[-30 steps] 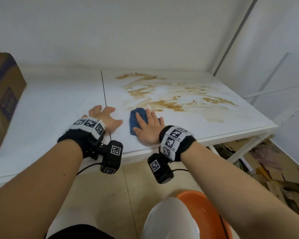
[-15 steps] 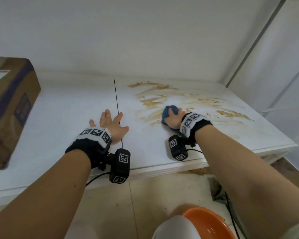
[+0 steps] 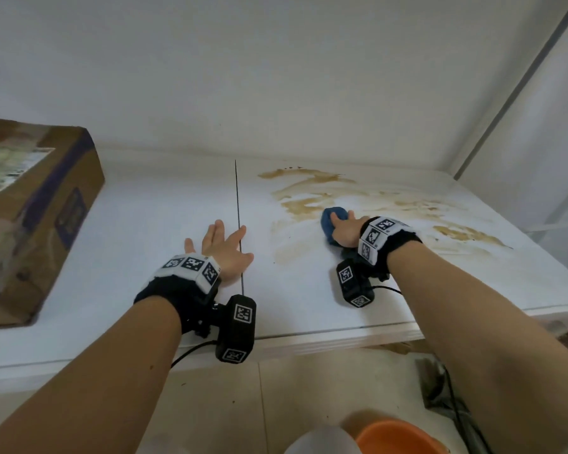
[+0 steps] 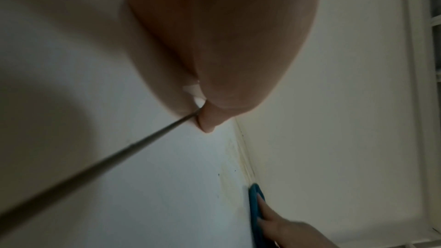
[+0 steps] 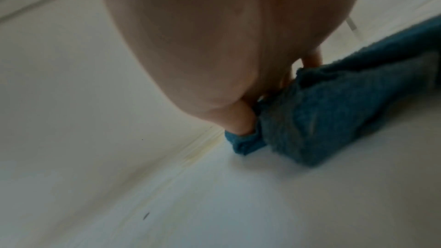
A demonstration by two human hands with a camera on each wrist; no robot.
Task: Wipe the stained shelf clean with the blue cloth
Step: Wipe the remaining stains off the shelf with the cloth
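Observation:
The white shelf carries brown smeared stains across its right half, reaching toward the right edge. My right hand presses the bunched blue cloth down onto the left part of the stains, fingers laid over it. The right wrist view shows the cloth crumpled under my palm, thumb against its near edge. My left hand lies flat with spread fingers on the bare shelf, on the dark seam. The left wrist view shows the cloth edge-on under my right fingers.
A brown cardboard box stands on the shelf at the far left. A white wall backs the shelf, and a slanted upright bounds it on the right. The shelf's front edge is near my wrists. An orange basin sits on the floor below.
My right hand slid the cloth away from the front edge and to the right, into the stains. The brown marks nearest the front have faded. My left hand stayed flat by the seam.

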